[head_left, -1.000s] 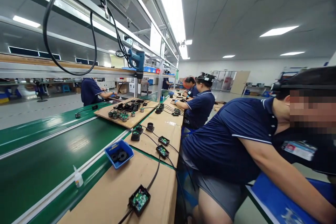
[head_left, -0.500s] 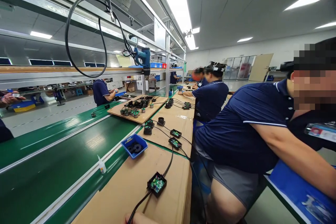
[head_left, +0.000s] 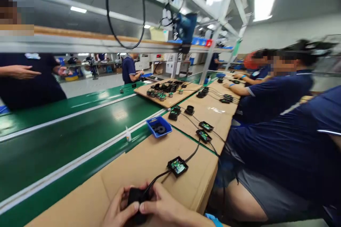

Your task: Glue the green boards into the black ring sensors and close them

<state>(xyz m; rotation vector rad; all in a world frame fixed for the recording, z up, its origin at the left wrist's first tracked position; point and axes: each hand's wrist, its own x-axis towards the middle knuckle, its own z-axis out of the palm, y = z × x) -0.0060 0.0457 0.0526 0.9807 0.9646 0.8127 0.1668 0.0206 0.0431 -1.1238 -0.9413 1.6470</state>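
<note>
Low in the head view, my left hand (head_left: 117,209) and my right hand (head_left: 161,204) are both closed around a black plastic housing (head_left: 137,197), thumbs meeting on its near side. Fingers cover much of it, so its exact kind is unclear. A black cable (head_left: 157,177) runs from it to an open black box with a green circuit board (head_left: 178,166), which lies on the cardboard (head_left: 138,159). From that box another cable leads away toward two similar open boxes (head_left: 204,136).
A blue bin (head_left: 159,127) with black rings stands near a small white bottle (head_left: 128,134) beside the green conveyor (head_left: 93,127). Farther along, a board (head_left: 149,90) carries many black and green parts. A blue heat gun (head_left: 185,30) hangs overhead. A co-worker (head_left: 279,149) sits close on the right.
The view has swung right-to-left across the scene, shifting the bench rightward. Both my hands and the black housing have come into view; earlier only part of one hand showed.
</note>
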